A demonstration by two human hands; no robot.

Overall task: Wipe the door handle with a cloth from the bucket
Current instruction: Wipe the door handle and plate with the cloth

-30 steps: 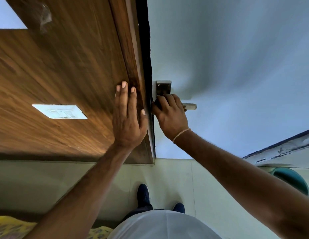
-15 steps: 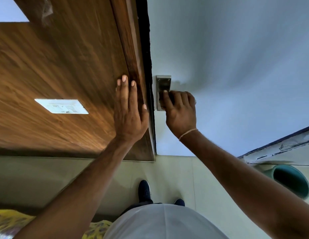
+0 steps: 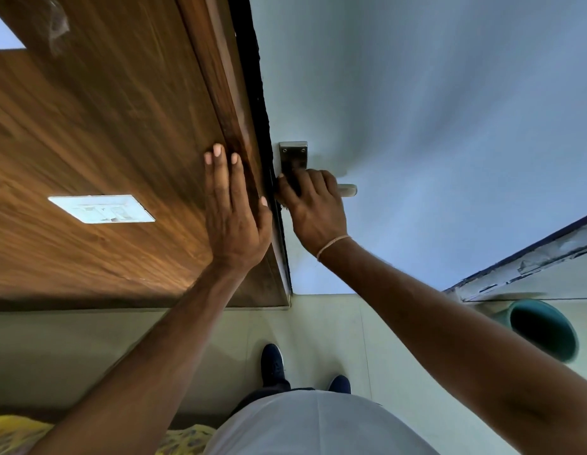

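Steel handle (image 3: 346, 190) on the pale door (image 3: 433, 126) is under my right hand (image 3: 313, 208), whose fingers are curled around its inner end and over the lower part of the plate (image 3: 292, 156), so only the tip shows; something dark sits under my fingertips, but I cannot tell if it is the cloth. My left hand (image 3: 234, 211) lies flat and spread on the wood frame (image 3: 121, 126). I judge the wiping is under way, with the bucket (image 3: 544, 333) well apart on the floor.
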